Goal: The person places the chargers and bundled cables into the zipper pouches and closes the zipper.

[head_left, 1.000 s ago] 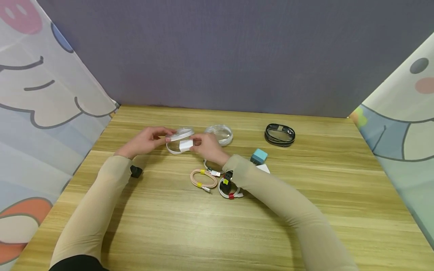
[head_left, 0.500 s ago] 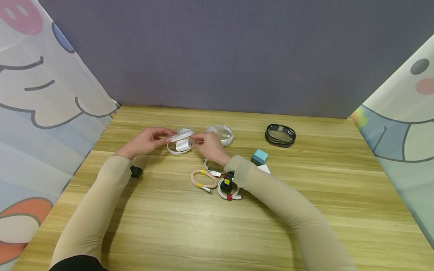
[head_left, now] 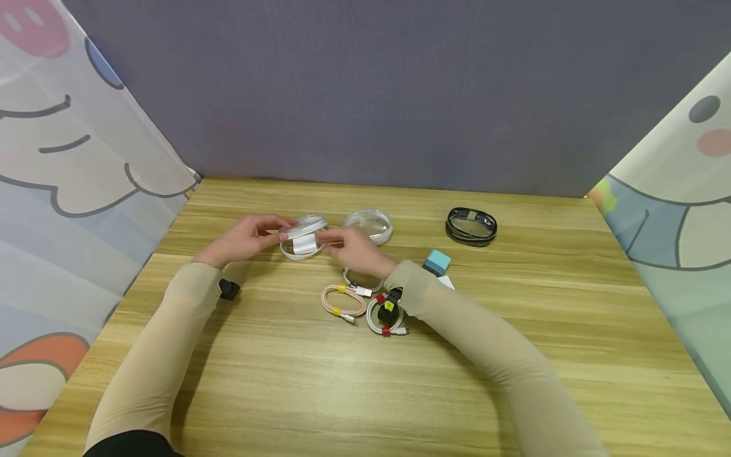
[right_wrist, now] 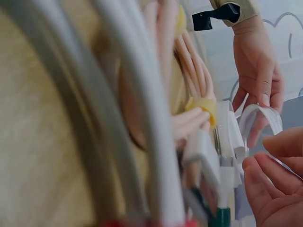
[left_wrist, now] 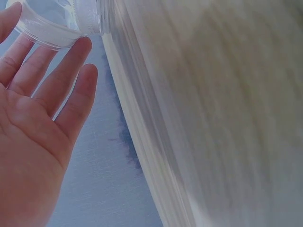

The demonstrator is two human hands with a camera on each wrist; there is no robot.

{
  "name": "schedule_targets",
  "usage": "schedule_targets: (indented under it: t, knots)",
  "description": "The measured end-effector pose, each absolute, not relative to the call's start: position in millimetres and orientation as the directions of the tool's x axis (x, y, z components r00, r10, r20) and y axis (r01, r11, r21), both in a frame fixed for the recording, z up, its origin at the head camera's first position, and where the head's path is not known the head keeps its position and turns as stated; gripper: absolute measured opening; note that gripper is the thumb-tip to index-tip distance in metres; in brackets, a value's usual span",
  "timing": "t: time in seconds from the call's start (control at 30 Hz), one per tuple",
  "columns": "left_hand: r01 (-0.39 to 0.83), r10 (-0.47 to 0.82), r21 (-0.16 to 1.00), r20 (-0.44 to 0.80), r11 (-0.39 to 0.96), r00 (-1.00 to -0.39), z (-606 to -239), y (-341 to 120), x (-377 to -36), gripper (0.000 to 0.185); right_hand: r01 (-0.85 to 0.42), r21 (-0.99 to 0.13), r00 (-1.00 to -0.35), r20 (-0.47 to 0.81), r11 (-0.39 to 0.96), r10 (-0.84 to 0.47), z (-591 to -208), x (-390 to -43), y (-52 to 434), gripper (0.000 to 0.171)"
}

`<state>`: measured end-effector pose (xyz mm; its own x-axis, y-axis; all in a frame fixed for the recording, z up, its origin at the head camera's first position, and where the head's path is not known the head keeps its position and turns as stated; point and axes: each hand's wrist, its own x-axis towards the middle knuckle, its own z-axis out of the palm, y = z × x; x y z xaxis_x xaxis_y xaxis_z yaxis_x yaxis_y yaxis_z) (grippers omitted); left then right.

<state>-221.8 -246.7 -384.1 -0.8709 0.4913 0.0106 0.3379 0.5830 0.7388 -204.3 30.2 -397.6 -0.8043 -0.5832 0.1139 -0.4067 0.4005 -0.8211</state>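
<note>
On the light wooden table [head_left: 365, 387] lie two clear round bagged coils of white cable: one [head_left: 304, 236] held up between the two hands and a second [head_left: 370, 225] lying just to its right, near the table's far edge. There is one black coiled cable in a clear bag [head_left: 471, 226] farther right, well apart from the hands. Nearer the person sit one pink braided cable coil with yellow ties [head_left: 342, 301], one white cable coil with red and yellow ties [head_left: 385, 318] just beside it, and a third small white loop [head_left: 360, 279] partly hidden under the right wrist. One small teal block [head_left: 436, 262] stands behind the right forearm. The left hand [head_left: 242, 240] holds the left edge of the raised coil, fingers nearly straight in the wrist view, their tips resting against the clear plastic. The right hand [head_left: 355, 249] has its fingers curled, pinching the coil's right side at its white paper band [head_left: 304, 244]. The held coil sits just above the table, left of centre.
</note>
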Motion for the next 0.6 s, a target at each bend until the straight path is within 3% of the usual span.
schedule_targets:
  t: [0.6]
  knots:
    - [0.333, 0.483, 0.738, 0.011, 0.587, -0.876, -382.6, -249.1, -219.0, 0.028, -0.395, -0.834, -0.774, 0.076, 0.384, -0.629, -398.9, -198.7, 81.0, 0.025]
